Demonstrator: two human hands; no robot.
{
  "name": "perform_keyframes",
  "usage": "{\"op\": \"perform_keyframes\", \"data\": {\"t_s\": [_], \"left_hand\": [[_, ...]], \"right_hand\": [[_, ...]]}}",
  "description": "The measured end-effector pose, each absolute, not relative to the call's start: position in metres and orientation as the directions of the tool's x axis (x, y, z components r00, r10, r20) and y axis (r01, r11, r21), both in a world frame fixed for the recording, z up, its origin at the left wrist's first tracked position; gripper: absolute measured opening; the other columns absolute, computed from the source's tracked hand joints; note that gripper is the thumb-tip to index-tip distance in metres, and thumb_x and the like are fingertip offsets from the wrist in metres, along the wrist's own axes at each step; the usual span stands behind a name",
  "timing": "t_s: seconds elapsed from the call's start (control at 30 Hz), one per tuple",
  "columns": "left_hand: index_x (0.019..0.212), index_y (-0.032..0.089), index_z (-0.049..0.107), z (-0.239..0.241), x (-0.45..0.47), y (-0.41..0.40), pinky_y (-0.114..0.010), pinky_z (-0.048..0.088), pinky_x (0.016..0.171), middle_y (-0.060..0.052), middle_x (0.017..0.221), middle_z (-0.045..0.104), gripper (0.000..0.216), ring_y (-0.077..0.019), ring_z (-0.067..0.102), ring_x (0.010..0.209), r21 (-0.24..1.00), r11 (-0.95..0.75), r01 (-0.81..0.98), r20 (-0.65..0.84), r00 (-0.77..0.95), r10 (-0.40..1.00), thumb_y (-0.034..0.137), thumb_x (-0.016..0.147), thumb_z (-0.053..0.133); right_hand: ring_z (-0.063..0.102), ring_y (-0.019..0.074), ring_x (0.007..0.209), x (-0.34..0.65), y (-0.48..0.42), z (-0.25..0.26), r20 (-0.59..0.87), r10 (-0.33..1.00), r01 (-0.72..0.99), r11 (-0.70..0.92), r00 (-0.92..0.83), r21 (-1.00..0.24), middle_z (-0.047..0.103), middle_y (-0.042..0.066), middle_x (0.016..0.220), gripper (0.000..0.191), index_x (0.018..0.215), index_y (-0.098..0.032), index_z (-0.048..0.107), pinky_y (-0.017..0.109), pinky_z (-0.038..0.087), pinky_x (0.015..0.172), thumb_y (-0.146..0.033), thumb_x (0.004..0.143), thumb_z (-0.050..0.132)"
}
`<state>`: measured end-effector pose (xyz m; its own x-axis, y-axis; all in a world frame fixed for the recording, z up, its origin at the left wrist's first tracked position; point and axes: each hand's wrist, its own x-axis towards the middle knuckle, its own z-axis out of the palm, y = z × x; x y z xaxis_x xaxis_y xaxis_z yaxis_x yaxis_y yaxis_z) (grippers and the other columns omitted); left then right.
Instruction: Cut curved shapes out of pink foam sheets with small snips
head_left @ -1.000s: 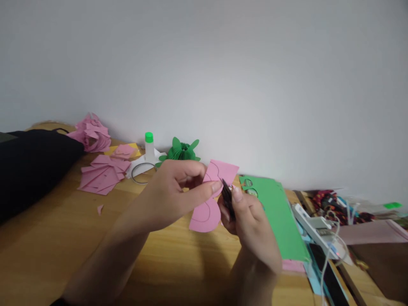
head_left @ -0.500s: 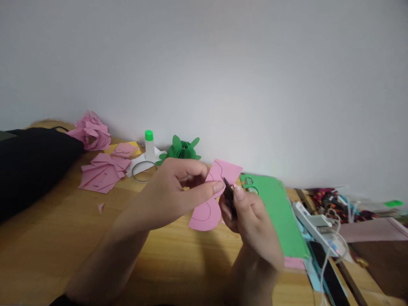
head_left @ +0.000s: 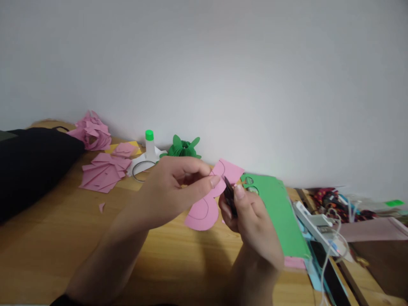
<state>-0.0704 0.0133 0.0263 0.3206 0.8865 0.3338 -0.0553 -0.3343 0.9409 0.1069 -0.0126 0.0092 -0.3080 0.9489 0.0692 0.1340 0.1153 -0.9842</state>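
Note:
My left hand (head_left: 174,187) pinches a pink paper piece (head_left: 204,210) with curved pencil lines drawn on it, held just above the wooden table (head_left: 63,238). My right hand (head_left: 251,221) is closed round small dark scissors (head_left: 228,195), whose blades meet the paper's right edge. Most of the scissors are hidden inside my fingers.
A green paper sheet (head_left: 280,221) with cut-out holes lies to the right, over pink paper. Pink scraps (head_left: 103,172), a crumpled pink pile (head_left: 92,134), a glue bottle (head_left: 149,146), a wire ring (head_left: 143,170) and a green paper flower (head_left: 182,148) sit at the back left. Black fabric (head_left: 28,165) lies far left; cables and gadgets (head_left: 321,229) right.
The pink piece has turned slightly in my left hand, its lower lobe swinging left. The scissors stay at its right edge.

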Motion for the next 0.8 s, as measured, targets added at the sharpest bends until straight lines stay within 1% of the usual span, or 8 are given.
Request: {"op": "perform_keyframes", "data": {"t_s": [0.13, 0.3, 0.47, 0.6, 0.8], "left_hand": [[0.059, 0.013, 0.055, 0.0255, -0.0705, 0.0118, -0.019, 0.024, 0.042, 0.006, 0.055, 0.04, 0.029, -0.0049, 0.034, 0.05, 0.932, -0.361, -0.028, 0.352, 0.307, 0.884, 0.018, 0.087, 0.056], [0.059, 0.014, 0.055, 0.0249, -0.0701, 0.0112, -0.019, 0.027, 0.044, 0.004, 0.056, 0.041, 0.029, -0.006, 0.036, 0.052, 0.928, -0.373, -0.016, 0.36, 0.299, 0.884, 0.019, 0.087, 0.055], [0.06, 0.014, 0.055, 0.0238, -0.0676, 0.0145, -0.017, 0.026, 0.042, 0.005, 0.055, 0.042, 0.026, -0.0047, 0.036, 0.05, 0.923, -0.384, -0.032, 0.376, 0.285, 0.882, 0.017, 0.085, 0.056], [0.056, 0.014, 0.051, 0.0216, -0.0671, 0.0158, -0.016, 0.026, 0.041, 0.006, 0.054, 0.039, 0.029, -0.0044, 0.035, 0.049, 0.914, -0.401, -0.062, 0.401, 0.291, 0.869, 0.017, 0.085, 0.056], [0.055, 0.015, 0.049, 0.0214, -0.0685, 0.0145, -0.016, 0.023, 0.04, 0.007, 0.052, 0.035, 0.03, -0.0039, 0.03, 0.047, 0.916, -0.402, -0.018, 0.385, 0.329, 0.862, 0.015, 0.084, 0.057]], "right_hand": [[0.023, 0.0085, 0.041, 0.1074, -0.0128, 0.0087, 0.067, 0.949, 0.134, 0.113, -0.309, -0.985, 0.032, -0.007, 0.047, 0.059, 0.055, -0.022, 0.041, 0.026, 0.021, 0.04, -0.062, 0.098, 0.038], [0.022, 0.008, 0.04, 0.1064, -0.0134, 0.0089, 0.057, 0.951, 0.116, 0.097, -0.302, -0.988, 0.032, -0.007, 0.046, 0.06, 0.054, -0.021, 0.042, 0.026, 0.02, 0.039, -0.063, 0.097, 0.04], [0.023, 0.0076, 0.04, 0.1073, -0.0126, 0.0079, 0.071, 0.949, 0.112, 0.11, -0.308, -0.988, 0.033, -0.006, 0.046, 0.06, 0.053, -0.021, 0.042, 0.026, 0.019, 0.039, -0.061, 0.099, 0.039], [0.023, 0.0074, 0.04, 0.1079, -0.0126, 0.0064, 0.075, 0.944, 0.097, 0.112, -0.32, -0.989, 0.033, -0.006, 0.046, 0.061, 0.054, -0.021, 0.043, 0.025, 0.019, 0.038, -0.062, 0.098, 0.039], [0.024, 0.0076, 0.041, 0.1071, -0.0118, 0.0055, 0.08, 0.947, 0.082, 0.111, -0.312, -0.99, 0.033, -0.006, 0.047, 0.06, 0.054, -0.02, 0.043, 0.025, 0.019, 0.039, -0.059, 0.1, 0.038]]}}
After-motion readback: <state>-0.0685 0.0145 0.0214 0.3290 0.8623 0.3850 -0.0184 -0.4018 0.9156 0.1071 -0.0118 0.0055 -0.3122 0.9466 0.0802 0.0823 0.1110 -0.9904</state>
